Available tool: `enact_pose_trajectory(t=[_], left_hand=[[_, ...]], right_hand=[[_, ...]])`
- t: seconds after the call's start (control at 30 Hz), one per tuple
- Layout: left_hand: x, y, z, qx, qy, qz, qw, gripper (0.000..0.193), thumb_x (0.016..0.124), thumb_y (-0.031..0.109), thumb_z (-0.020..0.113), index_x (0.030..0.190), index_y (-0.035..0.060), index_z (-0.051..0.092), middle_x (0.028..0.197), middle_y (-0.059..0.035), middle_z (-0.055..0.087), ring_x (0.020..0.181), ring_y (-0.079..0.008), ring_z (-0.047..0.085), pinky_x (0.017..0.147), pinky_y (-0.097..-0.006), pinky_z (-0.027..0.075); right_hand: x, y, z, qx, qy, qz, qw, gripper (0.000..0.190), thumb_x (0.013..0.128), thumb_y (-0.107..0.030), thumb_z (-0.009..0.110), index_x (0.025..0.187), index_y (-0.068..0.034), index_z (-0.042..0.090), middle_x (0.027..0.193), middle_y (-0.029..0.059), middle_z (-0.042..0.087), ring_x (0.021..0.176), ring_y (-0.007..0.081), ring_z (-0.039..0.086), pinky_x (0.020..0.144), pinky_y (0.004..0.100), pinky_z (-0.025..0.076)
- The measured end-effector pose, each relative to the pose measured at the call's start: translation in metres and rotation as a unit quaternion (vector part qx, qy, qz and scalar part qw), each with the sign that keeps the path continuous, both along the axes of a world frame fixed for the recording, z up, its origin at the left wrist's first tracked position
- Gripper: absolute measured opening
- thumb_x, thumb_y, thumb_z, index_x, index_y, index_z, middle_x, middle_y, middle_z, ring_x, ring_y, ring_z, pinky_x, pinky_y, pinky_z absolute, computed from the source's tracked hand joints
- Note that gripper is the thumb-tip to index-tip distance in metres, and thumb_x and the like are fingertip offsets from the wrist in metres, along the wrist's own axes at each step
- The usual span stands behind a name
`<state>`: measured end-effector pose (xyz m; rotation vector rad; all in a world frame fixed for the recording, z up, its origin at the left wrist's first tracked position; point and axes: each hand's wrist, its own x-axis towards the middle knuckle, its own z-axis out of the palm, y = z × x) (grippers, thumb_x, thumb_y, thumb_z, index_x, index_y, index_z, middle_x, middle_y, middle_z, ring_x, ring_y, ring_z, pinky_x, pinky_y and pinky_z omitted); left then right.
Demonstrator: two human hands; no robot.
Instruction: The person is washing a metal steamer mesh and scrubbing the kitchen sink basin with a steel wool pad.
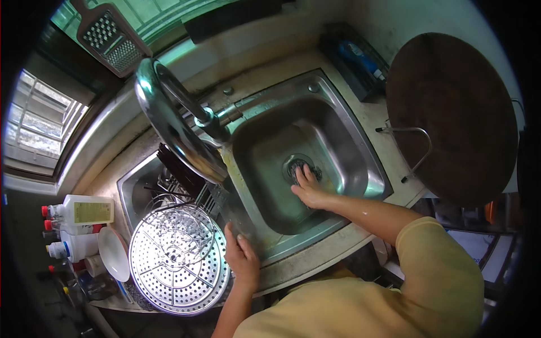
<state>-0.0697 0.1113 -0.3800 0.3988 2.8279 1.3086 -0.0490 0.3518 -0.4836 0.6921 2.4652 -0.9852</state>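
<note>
My right hand [310,190] reaches down into a stainless steel sink basin [270,203]. Its fingers are spread over the drain [290,169], where a dark strainer or clump shows at the fingertips; whether they press on it is unclear. My left hand [243,257] is raised at the right rim of a round perforated metal steamer plate [177,291], thumb and fingers apart. Whether it touches that rim I cannot tell. A wire rack [198,228] lies on the plate. The curved chrome faucet [181,148] arches over the divider between the two basins.
Dark chopsticks [179,171] stand in the left basin [137,200]. White bottles [91,210] and a white bowl [113,253] crowd the left counter. A round dark board [450,118] leans in a metal stand [422,133] at right. A blue bottle [359,59] lies behind. A grater [112,40] hangs by the window.
</note>
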Motion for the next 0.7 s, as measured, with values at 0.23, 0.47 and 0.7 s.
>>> enact_pose_trajectory(t=[0.23,0.47,0.7], left_hand=[[-0.004,0.004,0.001,0.019,-0.026,-0.011,0.999,0.037,0.088,0.005,0.042,0.125,-0.0002,0.042,0.066,-0.0157,0.055,0.053,-0.0241,0.055,0.052,-0.0322,0.043],[-0.002,-0.005,-0.008,0.019,-0.031,-0.030,0.999,0.037,0.089,0.005,0.042,0.125,-0.0007,0.042,0.073,-0.0180,0.056,0.058,-0.0235,0.056,0.056,-0.0308,0.044],[-0.003,-0.003,-0.002,0.039,-0.041,-0.012,0.998,0.034,0.090,0.005,0.041,0.124,-0.0037,0.044,0.069,-0.0068,0.051,0.059,-0.0118,0.046,0.056,-0.0242,0.039]], right_hand=[[-0.017,0.030,-0.005,-0.011,0.253,0.071,0.965,0.025,0.084,-0.011,0.047,0.102,-0.001,0.059,0.119,0.0192,0.044,0.115,0.0326,0.042,0.097,0.0400,0.037],[0.013,0.040,0.013,-0.102,0.249,0.056,0.962,0.026,0.060,0.000,0.070,0.084,-0.006,0.059,0.107,0.0111,0.048,0.105,0.0282,0.050,0.090,0.0360,0.042],[-0.006,0.012,0.044,-0.090,0.407,0.297,0.859,0.021,0.057,0.000,0.071,0.072,-0.008,0.059,0.093,0.0066,0.053,0.087,0.0276,0.055,0.076,0.0356,0.045]])
